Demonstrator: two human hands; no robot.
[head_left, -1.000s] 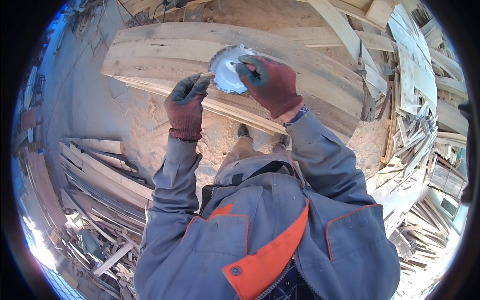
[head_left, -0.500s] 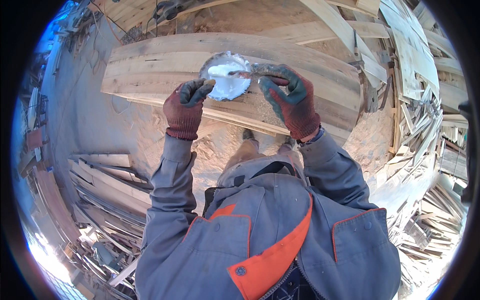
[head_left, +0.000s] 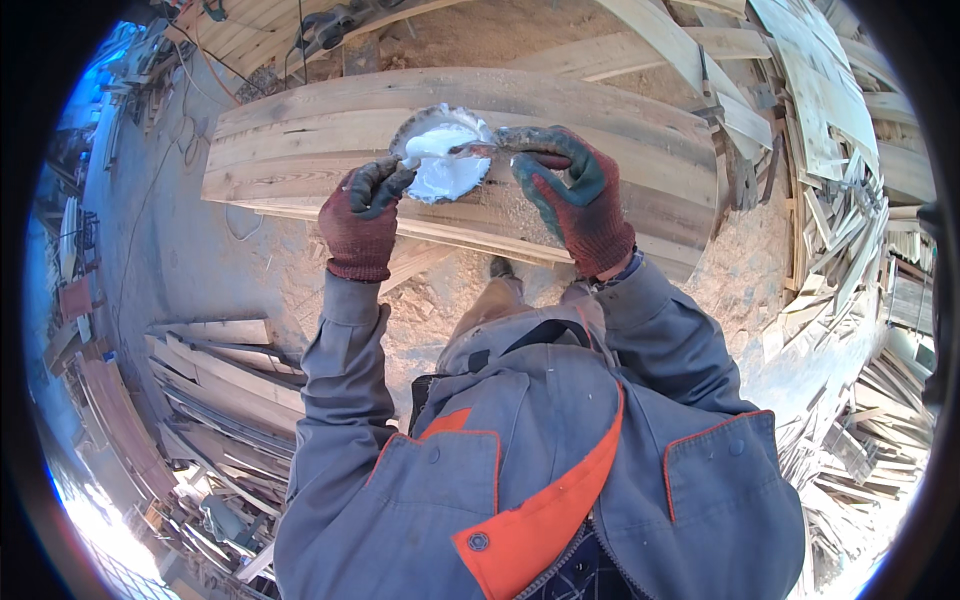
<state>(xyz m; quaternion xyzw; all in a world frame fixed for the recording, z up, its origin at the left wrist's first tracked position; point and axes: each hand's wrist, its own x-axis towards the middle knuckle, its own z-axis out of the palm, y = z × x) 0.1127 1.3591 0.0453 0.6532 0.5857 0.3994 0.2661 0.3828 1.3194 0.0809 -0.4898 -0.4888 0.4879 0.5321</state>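
A round, ragged-rimmed bowl (head_left: 405,130) holds thick white paste (head_left: 440,178) and sits over the wooden boards. On its left, my left hand (head_left: 362,215), in a red and dark-coated glove, is closed in a pinch at the rim. A small light-coloured piece (head_left: 410,163) shows at its fingertips; its exact kind is unclear. From the right side, my right hand (head_left: 578,195), gloved the same way, grips a thin, crusted stick-like tool (head_left: 480,149). The tool's tip lies over the paste, and the fingers partly hide its handle.
Wide planks (head_left: 300,140) lie side by side in front of me, dusted with sawdust. Stacked boards (head_left: 220,375) lie at the lower left. Scrap wood (head_left: 840,250) is piled along the right. A dark power tool (head_left: 325,30) and cords are at the far side.
Both hands have shifted slightly left in the picture, and so has the bowl. The tan piece at my left fingertips now shows less and looks whiter. The stick-like tool remains over the paste.
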